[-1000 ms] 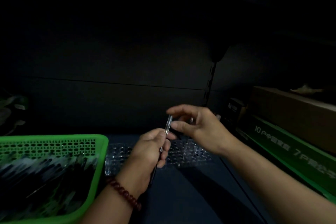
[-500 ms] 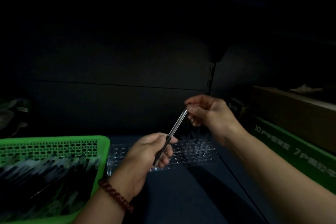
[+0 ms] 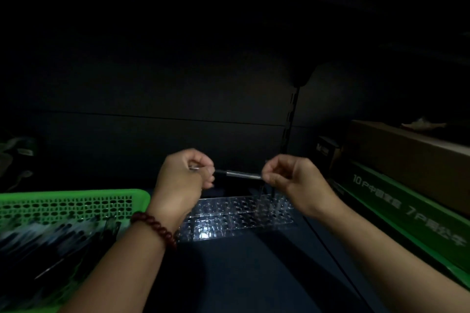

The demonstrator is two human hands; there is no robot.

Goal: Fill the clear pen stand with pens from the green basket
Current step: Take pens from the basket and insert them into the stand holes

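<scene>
A thin pen [image 3: 239,173] lies level in the air between my two hands, above the clear pen stand [image 3: 236,216]. My left hand [image 3: 181,180] pinches its left end and my right hand [image 3: 292,180] pinches its right end. The stand is a flat clear plate with rows of holes on the dark shelf; a few dark pens [image 3: 267,189] seem to stand at its far right, partly hidden by my right hand. The green basket [image 3: 76,201] sits at the lower left, full of dark pens [image 3: 50,244].
A green printed carton [image 3: 407,208] with a brown cardboard box [image 3: 412,157] on top lines the right side. A dark back wall with a slotted upright [image 3: 291,119] stands behind. Dim objects [image 3: 15,157] lie at the far left.
The pen has swung from steeply tilted to level. My left hand rose and shifted grip to the pen's left end, while my right hand moved rightward holding the other end.
</scene>
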